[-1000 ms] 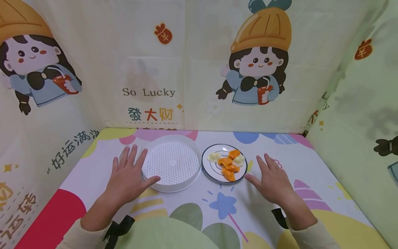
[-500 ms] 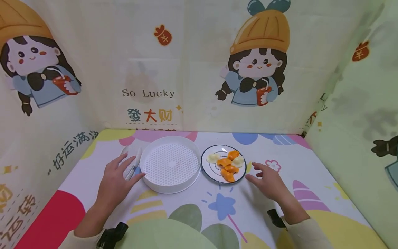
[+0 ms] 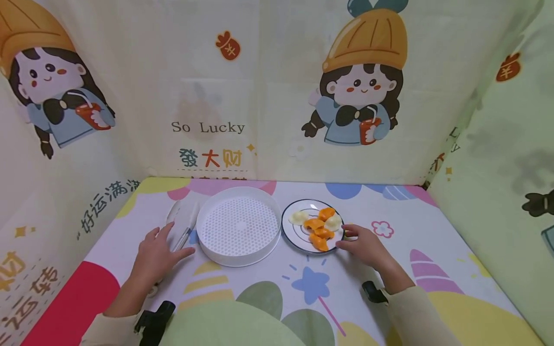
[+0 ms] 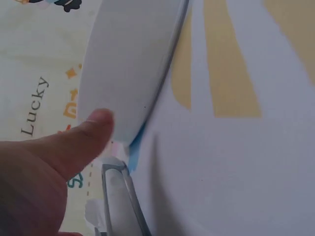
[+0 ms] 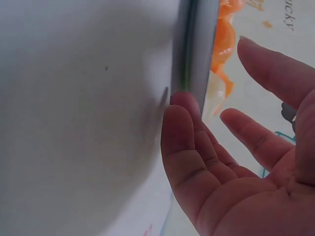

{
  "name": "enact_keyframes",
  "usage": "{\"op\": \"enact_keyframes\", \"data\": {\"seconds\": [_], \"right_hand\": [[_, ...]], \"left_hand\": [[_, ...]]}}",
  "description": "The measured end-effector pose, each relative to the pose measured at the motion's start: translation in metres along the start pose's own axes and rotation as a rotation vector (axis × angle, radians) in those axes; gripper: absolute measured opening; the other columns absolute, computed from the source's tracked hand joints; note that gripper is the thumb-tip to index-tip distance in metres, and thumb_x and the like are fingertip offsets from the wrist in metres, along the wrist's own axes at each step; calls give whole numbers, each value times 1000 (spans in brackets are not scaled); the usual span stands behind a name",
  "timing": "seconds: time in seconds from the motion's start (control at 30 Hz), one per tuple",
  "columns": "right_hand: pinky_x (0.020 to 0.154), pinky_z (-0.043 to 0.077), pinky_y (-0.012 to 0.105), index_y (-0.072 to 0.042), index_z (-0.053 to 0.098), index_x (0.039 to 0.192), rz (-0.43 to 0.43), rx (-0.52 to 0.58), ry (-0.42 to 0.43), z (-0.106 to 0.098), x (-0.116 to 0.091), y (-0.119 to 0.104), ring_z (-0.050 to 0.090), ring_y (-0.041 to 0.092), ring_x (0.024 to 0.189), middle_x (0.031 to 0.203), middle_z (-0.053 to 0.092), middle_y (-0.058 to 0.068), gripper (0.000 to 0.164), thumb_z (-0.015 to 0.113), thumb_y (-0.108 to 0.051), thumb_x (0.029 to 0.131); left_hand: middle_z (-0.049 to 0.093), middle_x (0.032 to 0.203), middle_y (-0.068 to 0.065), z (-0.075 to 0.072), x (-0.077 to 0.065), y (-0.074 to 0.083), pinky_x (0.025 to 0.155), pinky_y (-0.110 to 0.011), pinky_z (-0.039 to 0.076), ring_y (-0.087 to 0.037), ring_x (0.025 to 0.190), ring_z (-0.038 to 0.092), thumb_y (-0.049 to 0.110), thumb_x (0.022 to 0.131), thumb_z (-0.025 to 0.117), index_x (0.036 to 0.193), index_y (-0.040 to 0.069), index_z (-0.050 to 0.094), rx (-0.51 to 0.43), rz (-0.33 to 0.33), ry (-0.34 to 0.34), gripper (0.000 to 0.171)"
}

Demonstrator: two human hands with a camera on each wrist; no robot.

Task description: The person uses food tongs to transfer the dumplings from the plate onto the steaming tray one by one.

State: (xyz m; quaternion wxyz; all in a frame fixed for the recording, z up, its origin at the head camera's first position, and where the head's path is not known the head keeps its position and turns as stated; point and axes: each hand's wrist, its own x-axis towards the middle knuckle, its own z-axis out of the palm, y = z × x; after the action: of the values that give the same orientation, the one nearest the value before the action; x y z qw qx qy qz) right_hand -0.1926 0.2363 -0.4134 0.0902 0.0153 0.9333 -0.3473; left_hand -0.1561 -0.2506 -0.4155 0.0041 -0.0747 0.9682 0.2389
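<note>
My left hand [image 3: 156, 254] hovers with loosely spread fingers over a pair of metal tongs [image 3: 182, 239] with pale tips, partly hidden beneath it. Right of the tongs sits a round white steamer tray [image 3: 239, 257] with a perforated floor. A white plate [image 3: 293, 239] with a dark rim stands beside it, bearing several orange dumplings [image 3: 319, 242] and two whitish dumplings [image 3: 298, 217]. At the plate's right edge is my right hand [image 3: 364, 247]. In the right wrist view its lower fingers [image 5: 179, 130] meet the rim from below, while the thumb [image 5: 266, 66] stays apart above.
A patterned cloth covers the table [image 3: 277, 327]. Printed curtains rise behind [image 3: 277, 96] and at both sides. A black strap [image 3: 157, 323] circles the left wrist, and another strap [image 3: 374, 292] is on the right.
My left hand has drawn back and left from the steamer tray's rim, uncovering the tongs. My right hand has moved left to the plate's edge, its fingers bending inward.
</note>
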Motion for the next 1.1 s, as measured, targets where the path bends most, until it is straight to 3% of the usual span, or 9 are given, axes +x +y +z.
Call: {"op": "enact_keyframes", "data": {"seconds": [0.17,0.5,0.73,0.9,1.1], "right_hand": [[80,57,41,2,53,139,38,19,-14,3,5,3,62,27,95,123,62,23,62,76,-27,89],[79,56,38,2,55,137,50,26,-17,5,8,4,58,28,96,124,60,22,62,78,-28,88],[80,56,38,1,56,136,88,39,-11,4,10,2,57,28,95,125,59,23,60,77,-29,89],[83,56,39,-1,57,136,110,59,-17,6,12,3,57,29,98,127,58,22,58,77,-30,89],[84,55,39,-1,58,135,112,50,-20,7,13,5,57,29,97,126,59,22,59,78,-29,88]], "left_hand": [[25,142,-42,8,4,-6,88,-66,46,-61,122,29,43,81,79,153,-4,23,3,-42,-34,103],[37,125,-41,17,7,-13,78,-58,54,-51,105,42,38,84,78,150,-11,25,-43,-111,75,97],[39,113,-37,17,11,-16,74,-55,54,-47,98,44,34,88,70,137,-18,36,-53,-150,80,79],[37,120,-36,7,8,-17,79,-60,51,-49,104,40,31,91,66,142,-15,34,-101,-174,110,76],[34,127,-37,-15,5,-8,85,-63,48,-49,107,39,30,94,65,146,-13,30,-128,-109,119,76]]}}
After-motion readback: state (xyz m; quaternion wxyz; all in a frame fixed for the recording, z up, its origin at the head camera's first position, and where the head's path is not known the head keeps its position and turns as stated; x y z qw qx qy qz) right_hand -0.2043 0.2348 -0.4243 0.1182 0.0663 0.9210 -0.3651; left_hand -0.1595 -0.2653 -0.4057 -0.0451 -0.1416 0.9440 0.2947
